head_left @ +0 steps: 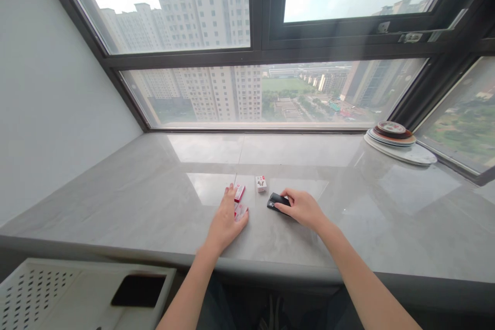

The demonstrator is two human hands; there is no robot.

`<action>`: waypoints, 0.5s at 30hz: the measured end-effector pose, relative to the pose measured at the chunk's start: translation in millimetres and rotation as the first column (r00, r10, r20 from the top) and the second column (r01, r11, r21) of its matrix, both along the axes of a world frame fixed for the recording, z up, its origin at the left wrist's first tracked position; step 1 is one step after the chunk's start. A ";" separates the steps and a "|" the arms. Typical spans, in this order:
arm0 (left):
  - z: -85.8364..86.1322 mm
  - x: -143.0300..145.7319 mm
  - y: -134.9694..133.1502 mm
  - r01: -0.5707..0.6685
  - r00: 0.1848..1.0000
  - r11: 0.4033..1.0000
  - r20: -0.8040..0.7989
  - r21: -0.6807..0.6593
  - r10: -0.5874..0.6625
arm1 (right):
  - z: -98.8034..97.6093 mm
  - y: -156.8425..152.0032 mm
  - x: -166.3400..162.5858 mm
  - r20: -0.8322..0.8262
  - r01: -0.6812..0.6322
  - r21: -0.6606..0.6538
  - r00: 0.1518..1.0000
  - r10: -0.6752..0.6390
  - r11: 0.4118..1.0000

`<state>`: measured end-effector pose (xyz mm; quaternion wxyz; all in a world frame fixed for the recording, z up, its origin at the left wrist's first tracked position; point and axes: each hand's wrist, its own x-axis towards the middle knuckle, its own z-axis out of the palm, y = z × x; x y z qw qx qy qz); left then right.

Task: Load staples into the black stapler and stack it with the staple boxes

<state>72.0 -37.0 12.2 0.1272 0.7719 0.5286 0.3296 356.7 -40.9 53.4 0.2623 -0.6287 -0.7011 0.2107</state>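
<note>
My left hand (226, 219) lies flat on the grey stone sill (154, 201), fingers stretched out, touching a small red and white box (240, 192) at its fingertips and covering part of another small box (241, 211) beside the thumb. A third red and white box (261, 183) stands a little farther back, apart from both hands. My right hand (303, 207) has its fingers closed around a small black object (275, 200) resting on the sill.
A stack of plates (394, 136) sits at the far right corner by the window. A white perforated unit with a dark opening (137, 290) stands below the sill's front edge at the left. Large windows back the sill.
</note>
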 end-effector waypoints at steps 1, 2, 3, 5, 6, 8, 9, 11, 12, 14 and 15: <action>-2.3 3.9 2.7 -0.011 1.000 1.000 -0.001 -0.012 0.011 | 0.9 -1.0 -0.1 -0.002 0.005 0.000 1.000 -0.005 1.000; -4.5 8.5 5.8 -0.023 1.000 0.999 -0.006 -0.021 0.023 | 2.1 -2.0 -0.1 -0.007 0.008 -0.004 1.000 -0.008 1.000; -6.7 14.2 9.1 -0.035 0.999 0.999 -0.014 -0.026 0.035 | 3.5 -3.1 -0.1 -0.014 0.012 -0.012 1.000 -0.012 1.000; -10.2 28.8 15.7 -0.043 0.999 0.999 -0.030 -0.014 0.043 | 6.2 -5.6 0.1 -0.034 0.021 -0.042 0.999 -0.022 0.999; -11.3 37.6 18.8 -0.034 0.999 0.999 -0.039 -0.001 0.033 | 6.9 -7.0 0.2 -0.048 0.025 -0.059 0.998 -0.028 0.998; -12.3 56.8 24.0 -0.009 0.998 1.000 -0.058 0.027 0.011 | 5.4 -10.6 0.2 -0.090 0.037 -0.098 0.995 -0.046 0.994; -12.1 66.2 25.9 0.001 0.998 0.999 -0.068 0.039 0.002 | 2.8 -12.9 0.1 -0.119 0.048 -0.116 0.991 -0.062 0.992; -11.0 81.9 28.0 0.010 0.997 0.998 -0.083 0.059 -0.005 | -6.2 -18.2 -0.6 -0.206 0.091 -0.147 0.971 -0.121 0.985; -10.4 87.4 27.8 0.009 0.996 0.998 -0.087 0.068 -0.003 | -12.1 -21.0 -1.3 -0.268 0.116 -0.170 0.950 -0.159 0.979; -9.3 92.7 24.5 0.010 0.996 0.997 -0.089 0.080 -0.003 | -24.6 -26.6 -4.3 -0.411 0.137 -0.244 0.882 -0.230 0.960; -9.2 92.8 21.0 0.012 0.996 0.996 -0.089 0.083 -0.004 | -30.4 -29.0 -6.9 -0.480 0.128 -0.279 0.840 -0.253 0.952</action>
